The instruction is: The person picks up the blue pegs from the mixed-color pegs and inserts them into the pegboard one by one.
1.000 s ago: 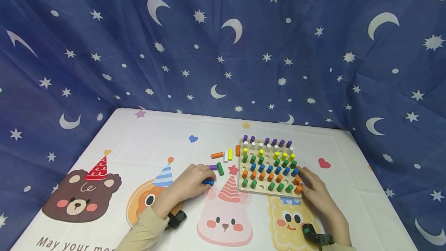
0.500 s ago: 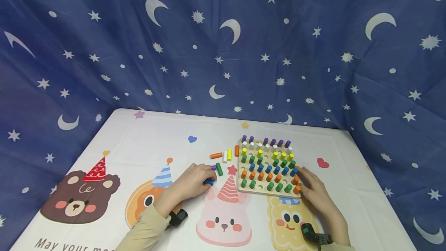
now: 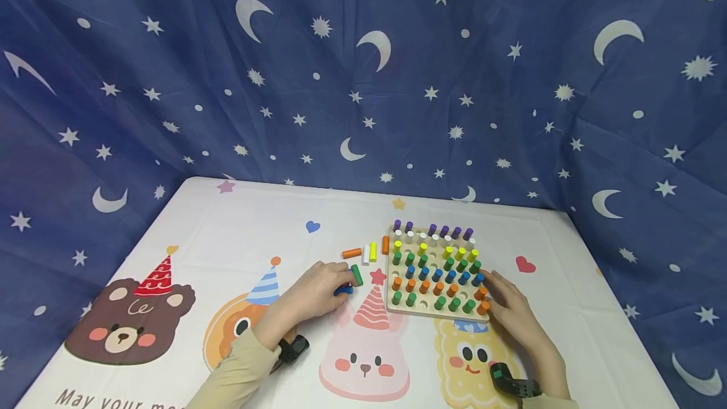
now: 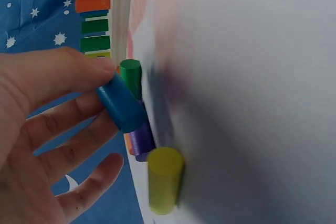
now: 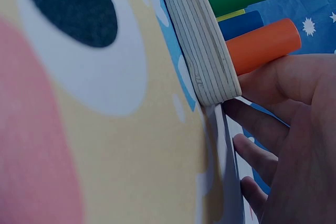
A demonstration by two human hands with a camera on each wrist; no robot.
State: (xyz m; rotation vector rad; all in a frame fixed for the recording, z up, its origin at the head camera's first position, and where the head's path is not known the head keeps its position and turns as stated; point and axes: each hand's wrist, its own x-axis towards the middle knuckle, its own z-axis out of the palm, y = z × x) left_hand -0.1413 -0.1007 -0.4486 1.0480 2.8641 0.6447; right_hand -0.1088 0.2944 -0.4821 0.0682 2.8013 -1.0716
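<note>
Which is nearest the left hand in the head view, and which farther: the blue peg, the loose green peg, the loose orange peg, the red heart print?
From the left hand:
1. Blue peg, held at its fingertips.
2. Loose green peg, just beyond the fingers.
3. Loose orange peg, farther back on the cloth, left of the pegboard.
4. Red heart print, across the board on the right.
</note>
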